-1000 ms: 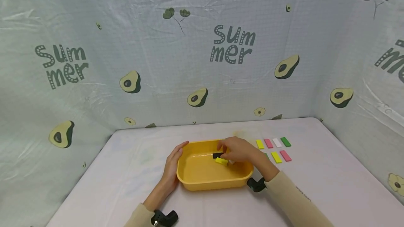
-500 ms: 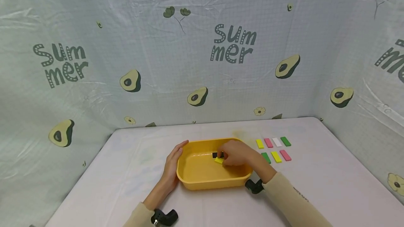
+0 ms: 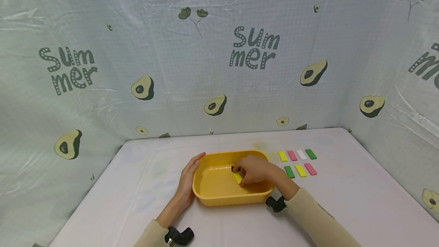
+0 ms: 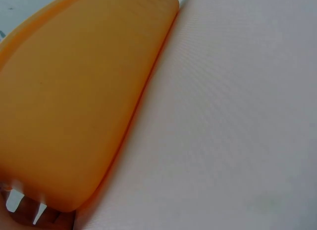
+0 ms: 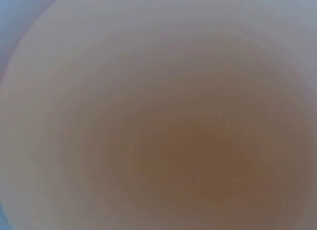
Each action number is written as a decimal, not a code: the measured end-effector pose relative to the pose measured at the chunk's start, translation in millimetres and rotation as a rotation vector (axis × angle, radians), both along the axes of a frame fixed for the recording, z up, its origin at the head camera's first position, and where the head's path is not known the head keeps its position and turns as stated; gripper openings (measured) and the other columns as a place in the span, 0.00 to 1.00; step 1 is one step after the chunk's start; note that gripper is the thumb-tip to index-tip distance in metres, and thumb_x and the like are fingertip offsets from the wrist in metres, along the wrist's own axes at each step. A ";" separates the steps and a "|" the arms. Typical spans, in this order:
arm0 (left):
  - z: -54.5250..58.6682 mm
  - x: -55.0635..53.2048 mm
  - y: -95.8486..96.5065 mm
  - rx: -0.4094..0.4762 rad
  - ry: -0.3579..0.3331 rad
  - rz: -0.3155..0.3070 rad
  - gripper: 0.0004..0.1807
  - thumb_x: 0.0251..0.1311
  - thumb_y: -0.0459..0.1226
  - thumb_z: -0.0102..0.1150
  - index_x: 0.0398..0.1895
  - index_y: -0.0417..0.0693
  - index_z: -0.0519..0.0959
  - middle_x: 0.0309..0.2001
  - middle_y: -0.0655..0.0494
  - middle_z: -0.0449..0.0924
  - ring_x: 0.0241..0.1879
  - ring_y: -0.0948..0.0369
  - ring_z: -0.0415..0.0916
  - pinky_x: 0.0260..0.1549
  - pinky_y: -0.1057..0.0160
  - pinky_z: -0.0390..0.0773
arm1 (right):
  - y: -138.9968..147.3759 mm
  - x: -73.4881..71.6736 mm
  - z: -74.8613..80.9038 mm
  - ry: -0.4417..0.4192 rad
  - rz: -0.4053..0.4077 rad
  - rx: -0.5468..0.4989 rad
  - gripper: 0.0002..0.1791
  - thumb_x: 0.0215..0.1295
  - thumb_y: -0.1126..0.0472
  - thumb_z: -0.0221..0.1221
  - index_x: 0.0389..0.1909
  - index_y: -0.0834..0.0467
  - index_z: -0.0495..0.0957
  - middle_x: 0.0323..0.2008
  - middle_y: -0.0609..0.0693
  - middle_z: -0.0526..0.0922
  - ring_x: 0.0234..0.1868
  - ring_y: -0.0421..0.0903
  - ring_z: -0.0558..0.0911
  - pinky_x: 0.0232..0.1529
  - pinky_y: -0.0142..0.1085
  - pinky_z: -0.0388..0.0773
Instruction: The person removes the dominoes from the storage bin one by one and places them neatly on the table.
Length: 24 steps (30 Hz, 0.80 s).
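Observation:
A yellow plastic tray stands in the middle of the table, its outer wall filling much of the left wrist view. My left hand lies along the tray's left side, fingers extended against the wall. Inside the tray, my right hand pinches a flat yellow block between thumb and forefinger, the block's long side running front to back. Just behind it lies a black block, partly covered by the fingers. The tray's right part is hidden by this hand. The right wrist view is blurred brown.
Right of the tray, flat blocks lie in two rows on the white tablecloth: a yellow, a pink, a white and a green one behind; green, yellow and pink blocks in front.
My right hand has come down onto the yellow block in the tray, and the block has turned from crosswise to lengthwise. A pale block seen by the fingers earlier is hidden. My left hand stays put.

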<state>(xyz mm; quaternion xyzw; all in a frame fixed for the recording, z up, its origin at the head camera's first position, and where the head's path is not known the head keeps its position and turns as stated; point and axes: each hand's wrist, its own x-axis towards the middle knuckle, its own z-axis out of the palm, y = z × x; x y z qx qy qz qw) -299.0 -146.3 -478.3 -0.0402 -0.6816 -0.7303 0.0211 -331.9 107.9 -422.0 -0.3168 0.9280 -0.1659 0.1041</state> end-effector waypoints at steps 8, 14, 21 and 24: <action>-0.2 -1.2 -0.3 0.001 -0.002 0.003 0.26 0.82 0.43 0.36 0.76 0.47 0.68 0.78 0.51 0.65 0.77 0.52 0.62 0.76 0.57 0.61 | -2.1 -0.5 -4.0 0.019 0.012 -0.016 0.19 0.56 0.55 0.76 0.48 0.55 0.86 0.24 0.42 0.76 0.28 0.39 0.73 0.33 0.31 0.70; -3.2 0.5 0.1 -0.005 -0.019 0.000 0.25 0.82 0.44 0.36 0.76 0.49 0.69 0.78 0.52 0.64 0.76 0.53 0.62 0.72 0.65 0.66 | 0.0 -0.2 -5.7 0.004 0.009 -0.021 0.19 0.57 0.55 0.75 0.49 0.54 0.85 0.25 0.41 0.76 0.29 0.39 0.74 0.33 0.31 0.71; -3.6 0.7 0.6 -0.010 0.013 -0.010 0.26 0.82 0.45 0.36 0.76 0.48 0.68 0.78 0.49 0.64 0.75 0.52 0.64 0.63 0.76 0.70 | 12.4 -0.5 10.7 -0.033 -0.028 -0.096 0.21 0.57 0.58 0.73 0.52 0.51 0.83 0.28 0.41 0.79 0.32 0.41 0.76 0.37 0.33 0.75; -2.2 0.3 0.3 -0.004 0.006 -0.007 0.26 0.82 0.45 0.36 0.76 0.49 0.68 0.78 0.49 0.65 0.75 0.52 0.65 0.63 0.75 0.70 | 20.4 -2.5 22.5 -0.032 -0.020 -0.127 0.21 0.58 0.58 0.72 0.54 0.51 0.81 0.28 0.41 0.79 0.31 0.41 0.76 0.34 0.32 0.76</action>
